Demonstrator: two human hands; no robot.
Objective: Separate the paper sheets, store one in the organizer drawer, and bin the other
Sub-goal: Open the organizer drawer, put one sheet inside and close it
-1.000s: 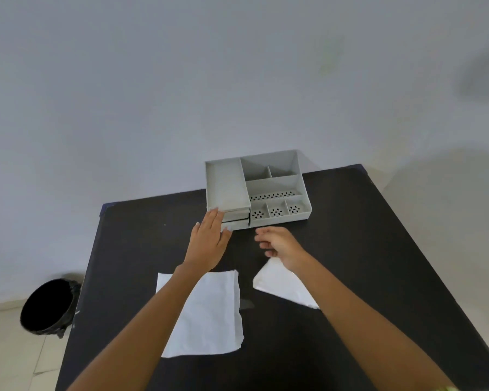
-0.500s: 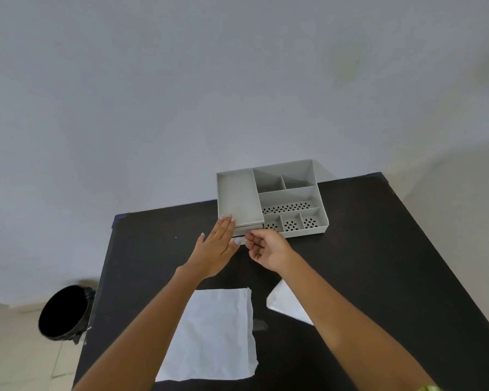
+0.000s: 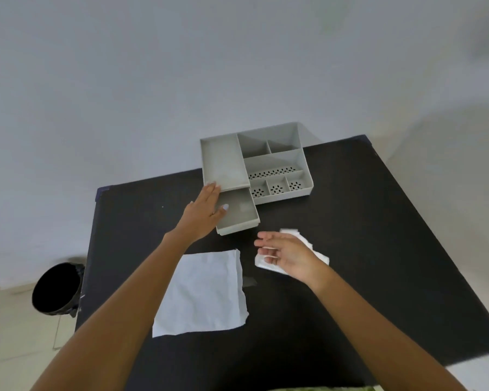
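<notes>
both hands open: left hand [image 3: 202,213] flat against drawer [image 3: 237,213], right hand [image 3: 287,256] over folded sheet [image 3: 308,249].

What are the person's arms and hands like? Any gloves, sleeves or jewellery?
Both forearms are bare, with no sleeves, gloves, watch or rings in sight. The left hand has pale polished nails; the thumbnail shows clearly. The right hand also shows light nails. A bit of green patterned clothing peeks in at the bottom edge.
</notes>
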